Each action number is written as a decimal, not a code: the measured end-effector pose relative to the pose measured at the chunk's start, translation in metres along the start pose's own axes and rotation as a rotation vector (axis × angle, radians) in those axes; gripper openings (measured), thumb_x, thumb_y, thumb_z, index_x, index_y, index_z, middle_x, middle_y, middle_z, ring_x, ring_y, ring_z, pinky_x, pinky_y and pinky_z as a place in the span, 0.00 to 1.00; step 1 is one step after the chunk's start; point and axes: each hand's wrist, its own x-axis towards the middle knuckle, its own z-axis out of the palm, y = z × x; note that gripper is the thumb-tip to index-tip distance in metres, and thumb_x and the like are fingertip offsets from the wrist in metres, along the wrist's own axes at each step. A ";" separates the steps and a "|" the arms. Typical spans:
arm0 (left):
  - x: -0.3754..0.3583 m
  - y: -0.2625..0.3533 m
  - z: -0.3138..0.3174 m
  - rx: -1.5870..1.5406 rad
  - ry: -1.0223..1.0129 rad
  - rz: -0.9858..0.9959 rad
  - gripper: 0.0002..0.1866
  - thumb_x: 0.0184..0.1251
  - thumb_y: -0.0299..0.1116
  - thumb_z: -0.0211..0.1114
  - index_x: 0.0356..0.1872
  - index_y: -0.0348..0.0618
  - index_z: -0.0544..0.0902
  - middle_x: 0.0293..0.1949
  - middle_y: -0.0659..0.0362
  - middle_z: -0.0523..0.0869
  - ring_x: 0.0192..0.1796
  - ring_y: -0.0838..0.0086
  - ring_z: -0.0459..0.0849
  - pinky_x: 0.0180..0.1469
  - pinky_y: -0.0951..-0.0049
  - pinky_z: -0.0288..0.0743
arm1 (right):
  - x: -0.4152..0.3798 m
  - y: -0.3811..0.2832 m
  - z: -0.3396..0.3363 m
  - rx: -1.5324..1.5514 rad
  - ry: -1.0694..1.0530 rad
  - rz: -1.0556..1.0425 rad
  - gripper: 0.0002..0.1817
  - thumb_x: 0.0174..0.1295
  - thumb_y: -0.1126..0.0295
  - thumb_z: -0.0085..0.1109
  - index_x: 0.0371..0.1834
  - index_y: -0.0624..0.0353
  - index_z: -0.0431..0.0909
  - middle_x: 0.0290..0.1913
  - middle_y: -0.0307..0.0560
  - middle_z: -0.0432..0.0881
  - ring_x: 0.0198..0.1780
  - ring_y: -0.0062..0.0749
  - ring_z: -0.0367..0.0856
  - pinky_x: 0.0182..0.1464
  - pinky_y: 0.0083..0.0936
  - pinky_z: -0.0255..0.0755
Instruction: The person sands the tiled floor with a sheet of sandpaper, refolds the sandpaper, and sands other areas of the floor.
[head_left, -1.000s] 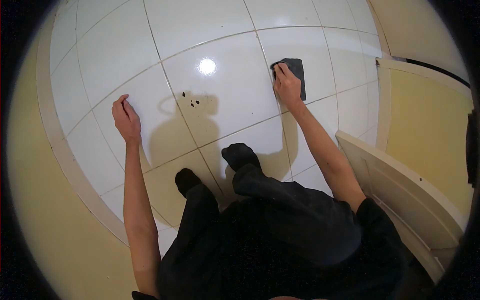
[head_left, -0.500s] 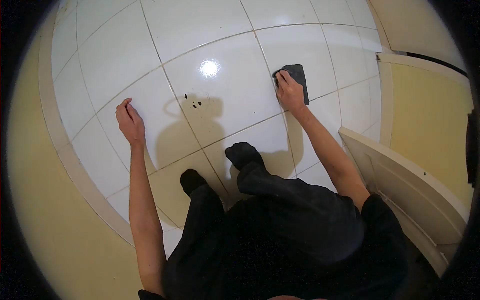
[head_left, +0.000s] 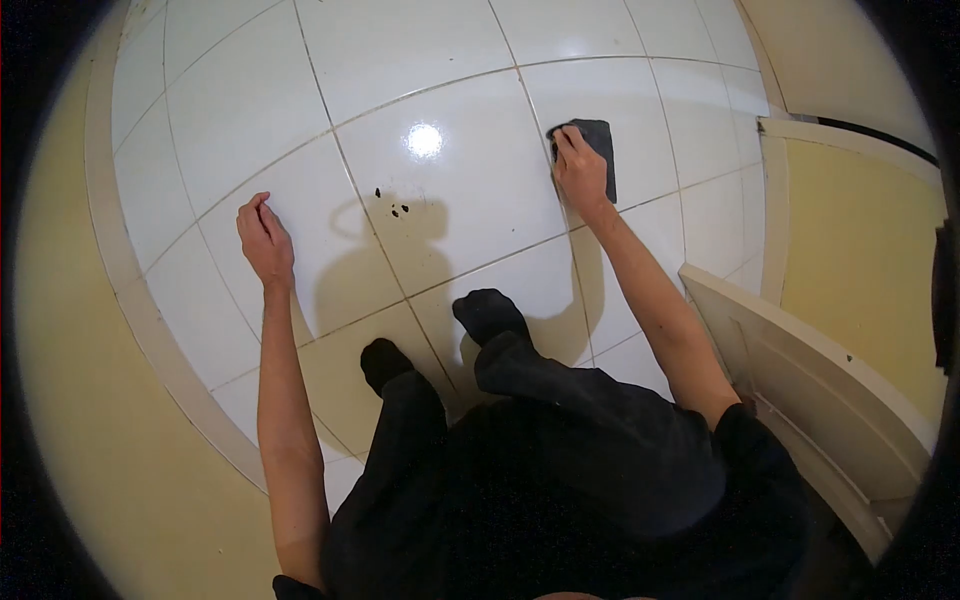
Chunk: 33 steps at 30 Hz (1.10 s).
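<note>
My right hand [head_left: 580, 172] grips a dark grey cloth [head_left: 602, 148] against the white tiled floor, fingers bunched over its left edge. Part of the cloth spreads flat to the right of the hand. Off to the left, my left hand [head_left: 265, 238] is over the tiles with its fingers loosely curled in and nothing showing in them. Several small dark bits [head_left: 397, 210] lie on the tile between the two hands. Their nearest neighbour is the shadow of my head and body.
My feet in dark socks [head_left: 490, 315] stand on the tiles [head_left: 470, 170] below the bits. A cream panel [head_left: 790, 350] stands edge-on at the right, by a yellow wall panel [head_left: 860, 220]. A beige baseboard [head_left: 120, 250] borders the floor at the left.
My right hand and the cloth have shifted slightly upward over the tile. The left hand keeps its curled pose. The whole view has tilted a little.
</note>
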 end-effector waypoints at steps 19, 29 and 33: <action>0.003 0.003 -0.002 -0.017 -0.012 -0.030 0.11 0.84 0.27 0.52 0.56 0.40 0.82 0.50 0.55 0.85 0.51 0.61 0.81 0.55 0.61 0.76 | -0.014 -0.018 -0.002 0.017 0.064 0.083 0.17 0.57 0.82 0.65 0.51 0.62 0.84 0.51 0.42 0.83 0.41 0.40 0.88 0.37 0.35 0.84; 0.003 -0.003 0.001 -0.018 0.005 -0.012 0.11 0.83 0.27 0.52 0.55 0.40 0.83 0.49 0.55 0.85 0.51 0.60 0.81 0.55 0.61 0.77 | 0.000 -0.014 -0.004 -0.033 -0.038 0.078 0.22 0.53 0.80 0.67 0.54 0.66 0.81 0.54 0.49 0.79 0.41 0.43 0.88 0.38 0.36 0.85; 0.002 0.003 -0.002 -0.017 0.004 0.012 0.11 0.83 0.27 0.52 0.55 0.40 0.83 0.49 0.54 0.85 0.51 0.60 0.81 0.54 0.61 0.77 | 0.003 -0.015 -0.002 -0.044 -0.052 0.084 0.22 0.54 0.80 0.66 0.55 0.66 0.81 0.54 0.48 0.79 0.42 0.43 0.88 0.40 0.36 0.85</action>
